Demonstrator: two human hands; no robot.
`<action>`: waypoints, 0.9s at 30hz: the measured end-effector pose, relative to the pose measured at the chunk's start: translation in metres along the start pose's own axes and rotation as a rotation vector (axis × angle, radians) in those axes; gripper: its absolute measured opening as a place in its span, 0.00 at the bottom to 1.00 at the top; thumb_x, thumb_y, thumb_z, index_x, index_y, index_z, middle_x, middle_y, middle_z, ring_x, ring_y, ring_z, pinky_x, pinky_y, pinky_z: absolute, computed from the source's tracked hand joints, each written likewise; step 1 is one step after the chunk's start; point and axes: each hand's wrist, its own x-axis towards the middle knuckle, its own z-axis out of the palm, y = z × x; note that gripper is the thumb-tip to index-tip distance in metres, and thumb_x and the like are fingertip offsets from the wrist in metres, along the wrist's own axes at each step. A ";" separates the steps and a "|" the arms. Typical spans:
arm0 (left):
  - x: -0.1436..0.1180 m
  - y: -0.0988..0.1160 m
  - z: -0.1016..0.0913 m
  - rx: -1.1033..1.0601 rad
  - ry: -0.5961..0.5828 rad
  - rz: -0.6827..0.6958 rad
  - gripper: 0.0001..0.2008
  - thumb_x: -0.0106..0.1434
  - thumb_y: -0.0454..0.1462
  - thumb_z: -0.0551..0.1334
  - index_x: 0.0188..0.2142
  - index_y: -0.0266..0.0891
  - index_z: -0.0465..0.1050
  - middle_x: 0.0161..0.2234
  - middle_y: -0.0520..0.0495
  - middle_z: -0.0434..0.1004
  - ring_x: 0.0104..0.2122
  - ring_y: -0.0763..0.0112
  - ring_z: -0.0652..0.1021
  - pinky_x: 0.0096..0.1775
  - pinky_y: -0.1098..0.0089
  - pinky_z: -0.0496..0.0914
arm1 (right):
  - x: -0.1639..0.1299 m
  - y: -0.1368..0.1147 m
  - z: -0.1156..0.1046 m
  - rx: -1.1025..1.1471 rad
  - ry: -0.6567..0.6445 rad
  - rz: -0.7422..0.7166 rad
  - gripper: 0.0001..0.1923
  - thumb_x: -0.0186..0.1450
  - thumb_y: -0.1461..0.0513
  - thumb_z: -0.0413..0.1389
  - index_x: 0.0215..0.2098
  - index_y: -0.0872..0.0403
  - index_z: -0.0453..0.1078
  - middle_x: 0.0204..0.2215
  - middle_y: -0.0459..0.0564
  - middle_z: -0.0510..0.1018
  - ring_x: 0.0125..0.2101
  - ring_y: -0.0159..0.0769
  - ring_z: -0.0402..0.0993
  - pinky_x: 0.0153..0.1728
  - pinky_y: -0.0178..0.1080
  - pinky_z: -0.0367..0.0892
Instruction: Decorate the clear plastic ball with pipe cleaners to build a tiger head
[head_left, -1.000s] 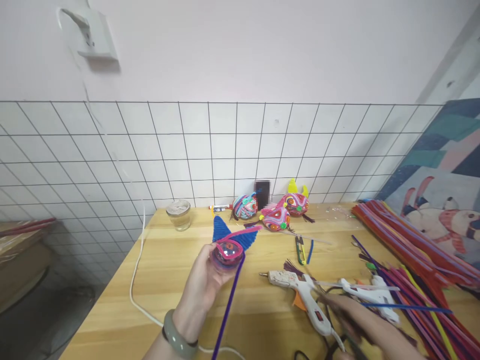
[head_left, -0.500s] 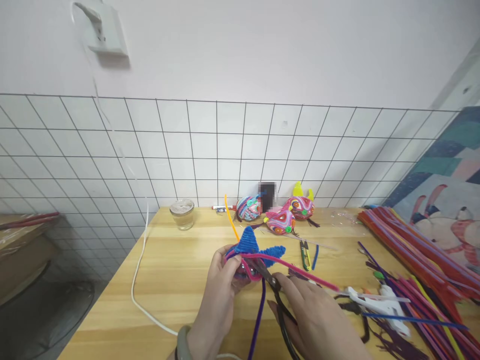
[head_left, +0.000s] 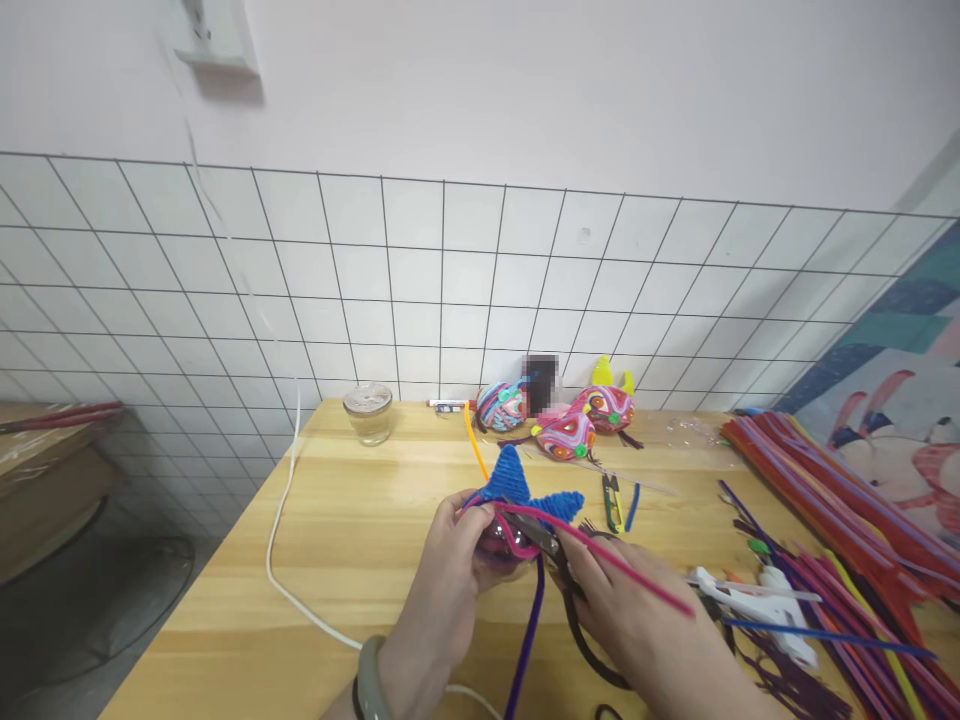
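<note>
My left hand (head_left: 446, 570) is closed round a rounded pipe-cleaner craft (head_left: 501, 542) with a shiny, dark middle. Two blue pointed pieces (head_left: 510, 478) stick out of its top. From it trail a long pink pipe cleaner (head_left: 637, 578), reaching right across my right hand, a purple one (head_left: 527, 640) hanging down, and an orange one (head_left: 475, 448) pointing up and away. My right hand (head_left: 649, 610) grips black-handled scissors (head_left: 545, 537), their blades lying against the craft's upper right, beside the pink pipe cleaner. The blade tips are partly hidden.
Finished striped crafts (head_left: 566, 436) stand along the tiled wall, near a glass cup (head_left: 369, 412). Thread snips (head_left: 613, 503) lie beyond my right hand. A white glue gun (head_left: 765, 612) and bundles of pipe cleaners (head_left: 840, 490) cover the right side. A white cable (head_left: 300, 605) runs along the left.
The view has tilted down slightly. The scissors' blades have moved further in over the craft along the pink pipe cleaner, and my right hand has come closer to the craft.
</note>
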 end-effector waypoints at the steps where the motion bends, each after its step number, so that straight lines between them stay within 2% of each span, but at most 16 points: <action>1: 0.000 0.000 -0.001 -0.002 0.001 -0.007 0.10 0.55 0.38 0.61 0.37 0.39 0.66 0.27 0.46 0.79 0.27 0.67 0.77 0.33 0.62 0.73 | 0.000 0.002 0.000 -0.002 -0.018 -0.012 0.21 0.56 0.69 0.50 0.49 0.58 0.64 0.23 0.50 0.77 0.21 0.39 0.74 0.22 0.38 0.63; 5: 0.000 -0.003 -0.003 -0.009 -0.003 -0.025 0.10 0.55 0.37 0.61 0.37 0.39 0.67 0.29 0.46 0.78 0.28 0.67 0.77 0.34 0.62 0.73 | 0.004 0.004 -0.005 -0.012 -0.013 -0.034 0.18 0.56 0.69 0.49 0.45 0.59 0.65 0.23 0.52 0.78 0.17 0.38 0.72 0.17 0.38 0.60; 8: 0.002 -0.004 -0.003 -0.018 -0.030 -0.041 0.10 0.56 0.38 0.61 0.38 0.39 0.67 0.31 0.45 0.78 0.30 0.65 0.77 0.36 0.61 0.72 | 0.007 0.002 -0.008 0.026 0.010 -0.053 0.16 0.57 0.71 0.47 0.42 0.59 0.65 0.26 0.54 0.80 0.19 0.39 0.74 0.18 0.38 0.61; 13: 0.003 -0.004 -0.003 -0.021 -0.040 -0.034 0.08 0.57 0.38 0.60 0.36 0.39 0.68 0.31 0.45 0.78 0.32 0.64 0.77 0.36 0.61 0.73 | 0.008 0.002 -0.008 0.038 0.032 -0.042 0.14 0.56 0.72 0.45 0.39 0.57 0.65 0.21 0.52 0.78 0.16 0.38 0.73 0.18 0.37 0.60; 16: 0.003 -0.004 -0.002 -0.014 -0.027 -0.040 0.09 0.56 0.38 0.60 0.37 0.39 0.68 0.30 0.45 0.78 0.31 0.65 0.77 0.35 0.62 0.73 | 0.007 0.007 -0.008 0.006 0.035 -0.085 0.15 0.55 0.73 0.45 0.39 0.58 0.65 0.21 0.53 0.78 0.16 0.38 0.72 0.18 0.37 0.60; 20: 0.002 -0.005 -0.002 -0.016 -0.025 -0.054 0.09 0.56 0.38 0.61 0.36 0.39 0.68 0.30 0.45 0.77 0.30 0.66 0.77 0.34 0.64 0.73 | 0.007 0.013 -0.007 0.024 -0.072 -0.126 0.16 0.52 0.73 0.47 0.38 0.59 0.66 0.23 0.55 0.79 0.18 0.40 0.75 0.18 0.38 0.62; 23: 0.003 -0.008 -0.003 -0.044 -0.037 -0.077 0.09 0.55 0.39 0.62 0.35 0.38 0.69 0.31 0.45 0.77 0.31 0.64 0.77 0.32 0.64 0.73 | 0.006 0.015 -0.006 0.056 -0.169 -0.132 0.15 0.51 0.74 0.49 0.36 0.59 0.67 0.21 0.53 0.78 0.19 0.41 0.75 0.17 0.38 0.63; 27: 0.005 -0.012 -0.005 -0.064 -0.038 -0.107 0.09 0.54 0.40 0.62 0.33 0.38 0.70 0.33 0.42 0.78 0.32 0.62 0.77 0.35 0.59 0.74 | 0.006 0.015 -0.006 0.056 -0.193 -0.158 0.14 0.50 0.74 0.50 0.35 0.60 0.68 0.22 0.53 0.79 0.18 0.41 0.75 0.18 0.39 0.65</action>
